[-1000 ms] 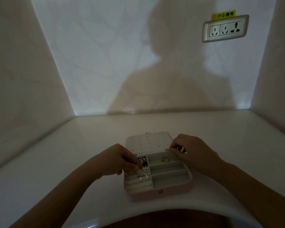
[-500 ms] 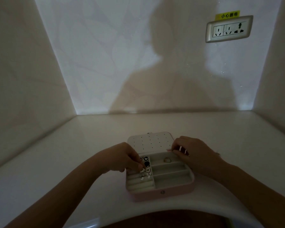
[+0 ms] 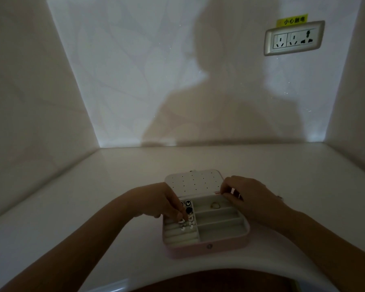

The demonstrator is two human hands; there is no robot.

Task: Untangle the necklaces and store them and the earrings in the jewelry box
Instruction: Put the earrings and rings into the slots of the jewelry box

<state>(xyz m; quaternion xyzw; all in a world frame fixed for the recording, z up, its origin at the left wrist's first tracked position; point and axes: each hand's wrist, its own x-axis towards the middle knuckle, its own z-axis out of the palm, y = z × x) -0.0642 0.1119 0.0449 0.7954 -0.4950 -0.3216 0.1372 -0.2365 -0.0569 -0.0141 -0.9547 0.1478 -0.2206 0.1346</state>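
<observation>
A pink jewelry box [image 3: 207, 247] lies open on the white table, its perforated lid [image 3: 193, 182] tipped back. My left hand [image 3: 156, 202] reaches into the box's left ridged section, fingertips pinching a small white earring [image 3: 181, 221] among several earrings [image 3: 189, 208], some black and round. My right hand [image 3: 247, 197] rests at the box's back right corner, fingers curled on the rim where lid and tray meet. A thin gold necklace [image 3: 215, 205] lies coiled in the back right compartment. The light is dim.
The white table [image 3: 93, 197] runs back to a pale wall and side walls on both sides. A wall socket [image 3: 294, 40] with a yellow label sits high at the right. The table's curved front edge [image 3: 198, 268] lies close to me.
My left hand has slid a little toward me along the box's left section, fingertips now lower among the earrings. My right hand has stayed at the back right corner.
</observation>
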